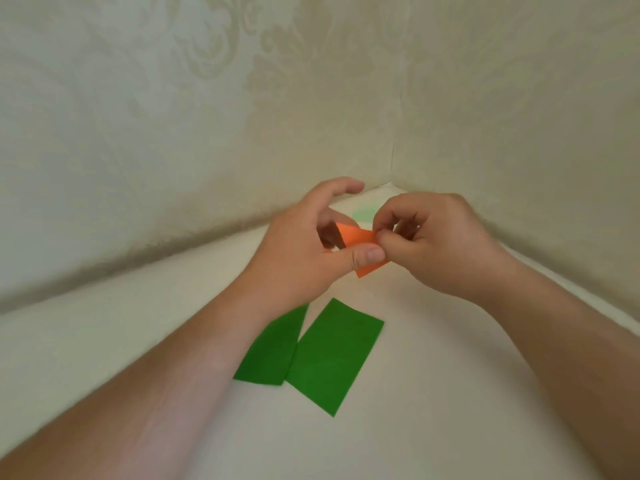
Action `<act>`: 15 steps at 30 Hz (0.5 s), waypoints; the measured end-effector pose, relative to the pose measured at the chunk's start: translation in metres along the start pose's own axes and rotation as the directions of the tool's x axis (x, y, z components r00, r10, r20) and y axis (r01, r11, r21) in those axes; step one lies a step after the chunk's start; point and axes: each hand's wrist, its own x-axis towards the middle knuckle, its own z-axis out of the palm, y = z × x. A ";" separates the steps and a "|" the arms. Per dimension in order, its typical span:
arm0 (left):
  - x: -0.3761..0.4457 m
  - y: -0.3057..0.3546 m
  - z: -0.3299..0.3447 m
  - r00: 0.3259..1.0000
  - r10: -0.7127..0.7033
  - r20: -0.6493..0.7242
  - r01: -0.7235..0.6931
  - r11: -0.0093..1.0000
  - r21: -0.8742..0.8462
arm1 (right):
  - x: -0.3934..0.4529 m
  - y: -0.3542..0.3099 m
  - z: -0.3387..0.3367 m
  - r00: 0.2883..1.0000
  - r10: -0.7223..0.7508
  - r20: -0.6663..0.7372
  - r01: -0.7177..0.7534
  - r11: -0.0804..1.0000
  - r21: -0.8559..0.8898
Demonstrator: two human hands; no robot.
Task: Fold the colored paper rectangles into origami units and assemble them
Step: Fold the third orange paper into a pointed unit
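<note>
Hands pinching creased orange paper, perhaps triangular, flat green rectangles below

Two walls corner the table; green rectangles lie beneath the wrists.

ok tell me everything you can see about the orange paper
The orange paper is a small, matte, partly folded piece held in the air above the white surface, past the two green rectangles. Its folded layers form an angled shape, with one corner poking out below the thumbs. The left hand pinches it under the thumb, and the right hand pinches its right edge. Much of it is hidden by the fingers.
</note>
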 end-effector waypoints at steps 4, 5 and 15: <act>0.004 -0.007 0.003 0.999 -0.035 -0.005 0.034 0.994 -0.103 | 0.000 0.002 -0.002 0.999 -0.046 -0.013 0.046 0.999 -0.016; 0.004 -0.009 0.003 0.999 -0.044 -0.021 0.042 0.993 -0.114 | 0.000 0.002 -0.002 0.999 -0.047 -0.022 0.047 0.999 0.007; -0.001 -0.005 0.002 0.990 0.129 -0.058 -0.107 0.954 0.280 | -0.001 0.002 0.006 0.984 -0.179 0.012 0.179 0.976 -0.122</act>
